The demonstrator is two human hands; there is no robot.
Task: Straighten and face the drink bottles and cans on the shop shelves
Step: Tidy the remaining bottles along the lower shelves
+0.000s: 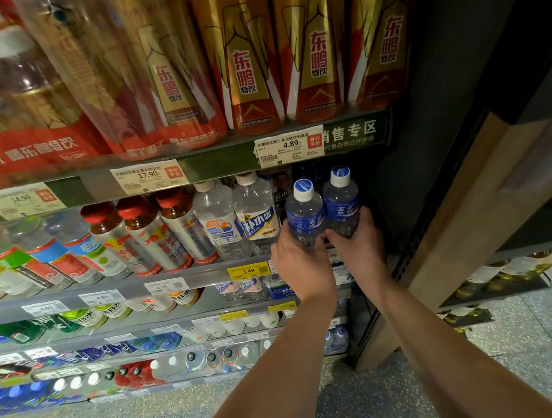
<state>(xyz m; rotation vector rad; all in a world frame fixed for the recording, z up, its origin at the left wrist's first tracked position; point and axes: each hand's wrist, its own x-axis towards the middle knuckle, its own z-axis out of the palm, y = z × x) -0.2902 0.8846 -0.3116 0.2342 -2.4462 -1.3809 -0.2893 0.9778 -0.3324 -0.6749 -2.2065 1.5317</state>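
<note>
- The shelf (pixel 206 273) runs across the middle of the frame, its front rail carrying price tags.
- Gold-labelled bottles (pixel 247 58) fill the top of the frame.
- Right of centre, the left hand (pixel 302 264) curls round the left blue-labelled bottle (pixel 304 214).
- Beside it, the right hand (pixel 360 247) grips the right blue-labelled bottle (pixel 341 198); both stand upright, touching.

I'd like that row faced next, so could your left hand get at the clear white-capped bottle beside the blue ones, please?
Probably yes, once freed. The left hand grips a blue bottle, and the white-capped bottle stands right beside it at the shelf front, nothing before it.
</note>
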